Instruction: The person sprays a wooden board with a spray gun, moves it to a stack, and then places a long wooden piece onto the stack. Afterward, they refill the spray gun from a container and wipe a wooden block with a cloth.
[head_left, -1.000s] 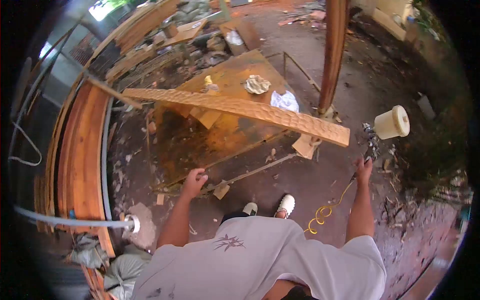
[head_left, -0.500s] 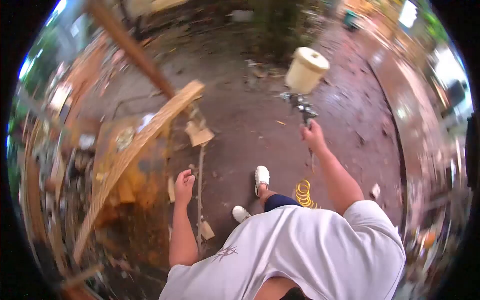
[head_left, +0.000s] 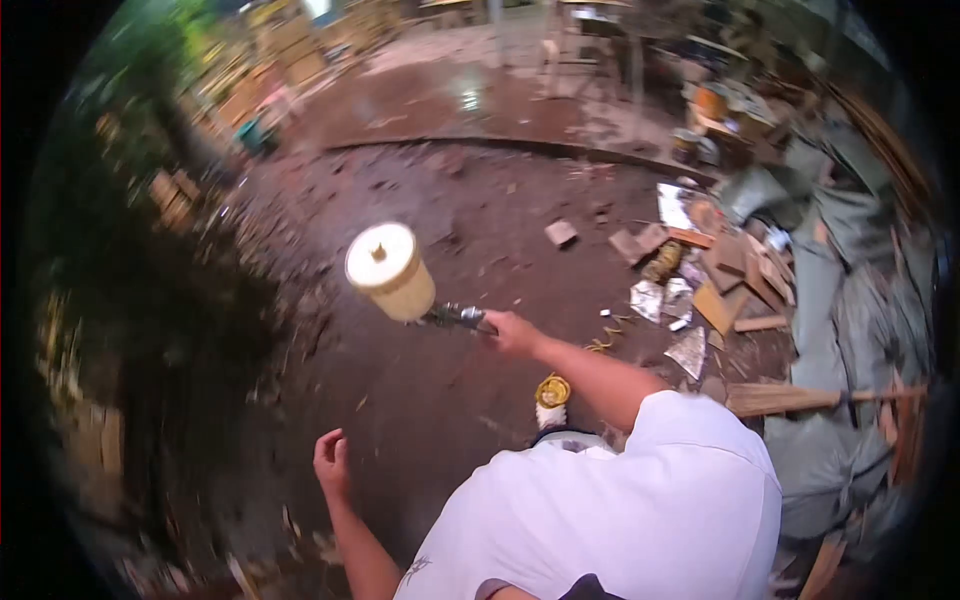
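The right hand (head_left: 514, 333) has its fingers closed around the handle of a spray gun (head_left: 462, 316), whose cream lidded cup (head_left: 400, 285) tilts above the dark ground (head_left: 450, 235). The left hand (head_left: 332, 462), well apart from the gun, is half open and empty, its fingers loosely curled. A yellow coiled hose (head_left: 552, 390) appears beside a white shoe (head_left: 550, 415); wood scraps (head_left: 728, 262) lie near the grey-green tarp (head_left: 815, 350).
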